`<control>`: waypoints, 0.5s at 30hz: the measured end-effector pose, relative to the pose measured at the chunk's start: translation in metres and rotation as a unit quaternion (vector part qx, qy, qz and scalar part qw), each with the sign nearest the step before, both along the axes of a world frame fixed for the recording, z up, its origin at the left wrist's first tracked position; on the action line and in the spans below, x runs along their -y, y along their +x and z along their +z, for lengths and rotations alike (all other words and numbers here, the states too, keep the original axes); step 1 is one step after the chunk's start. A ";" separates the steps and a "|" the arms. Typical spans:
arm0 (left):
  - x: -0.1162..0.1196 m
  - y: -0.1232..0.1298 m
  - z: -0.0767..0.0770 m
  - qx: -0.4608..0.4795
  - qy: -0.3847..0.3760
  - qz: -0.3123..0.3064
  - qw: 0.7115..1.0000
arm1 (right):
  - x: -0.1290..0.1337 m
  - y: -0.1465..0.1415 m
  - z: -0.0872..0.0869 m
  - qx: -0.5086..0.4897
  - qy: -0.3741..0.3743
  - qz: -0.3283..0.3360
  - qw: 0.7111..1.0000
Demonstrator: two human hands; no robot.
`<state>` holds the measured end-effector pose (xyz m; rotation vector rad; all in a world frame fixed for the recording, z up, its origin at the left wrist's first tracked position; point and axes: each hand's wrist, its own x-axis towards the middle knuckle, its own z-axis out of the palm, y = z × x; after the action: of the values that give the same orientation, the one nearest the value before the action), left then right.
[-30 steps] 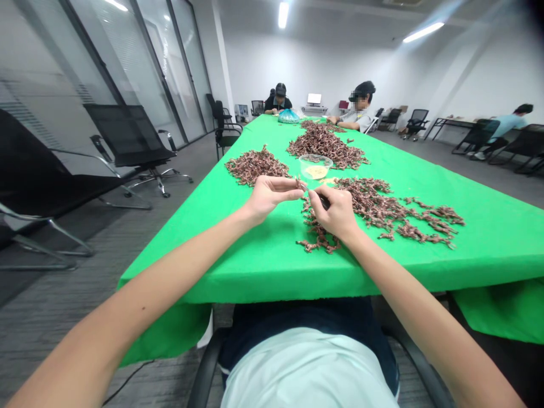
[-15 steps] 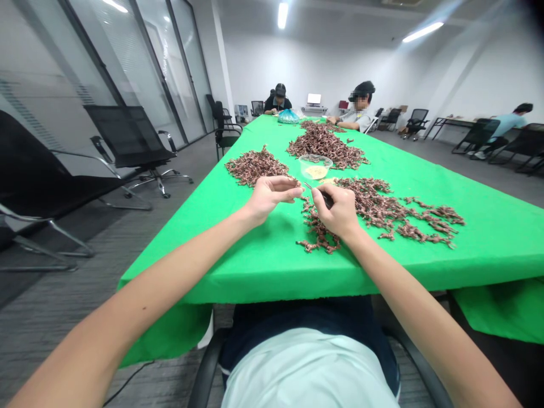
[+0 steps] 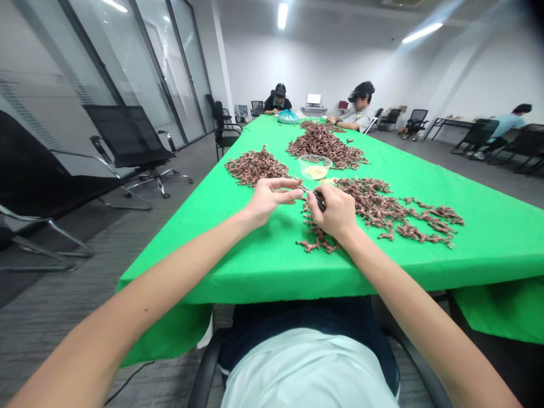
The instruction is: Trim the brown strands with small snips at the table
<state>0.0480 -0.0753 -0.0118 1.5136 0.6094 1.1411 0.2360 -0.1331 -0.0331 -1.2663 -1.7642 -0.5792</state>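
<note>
Over the green-covered table (image 3: pixel 238 255), my left hand (image 3: pixel 272 201) pinches a tiny brown piece between thumb and forefinger, though it is too small to make out well. My right hand (image 3: pixel 334 212) grips a small metal-tipped tool with a black handle (image 3: pixel 318 198), probably tweezers or snips. Its tip reaches my left fingertips. Under my right hand lies a heap of small brown plastic pieces (image 3: pixel 317 241), which spreads right into a larger heap (image 3: pixel 382 209). A clear plastic cup (image 3: pixel 315 167) holding yellowish bits stands just beyond my hands.
Further brown heaps (image 3: pixel 255 166) (image 3: pixel 325 144) lie up the table. At its far end sit several co-workers (image 3: pixel 361 110), near a blue plastic bag (image 3: pixel 289 117). Black chairs (image 3: pixel 127 139) stand left beside a glass wall (image 3: pixel 140 68). My chair's armrests (image 3: pixel 208 371) flank me.
My right hand has turned slightly, bringing the tool's tip and black handle more into view and closer to my left fingertips. The heaps and cup have not moved.
</note>
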 end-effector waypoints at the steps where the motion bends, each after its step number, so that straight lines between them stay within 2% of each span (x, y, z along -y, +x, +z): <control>1: 0.000 0.000 0.000 0.002 0.002 0.006 1.000 | 0.000 0.000 0.000 0.000 0.000 -0.008 1.000; 7: -0.001 0.000 0.001 0.006 0.009 0.034 0.999 | 0.000 0.000 0.000 -0.007 0.002 -0.024 1.000; 15: 0.001 0.001 0.001 0.015 0.006 0.012 1.000 | 0.001 -0.001 0.001 -0.002 -0.006 -0.016 1.000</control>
<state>0.0490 -0.0762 -0.0108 1.5011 0.6039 1.1860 0.2352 -0.1339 -0.0319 -1.3052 -1.7501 -0.5840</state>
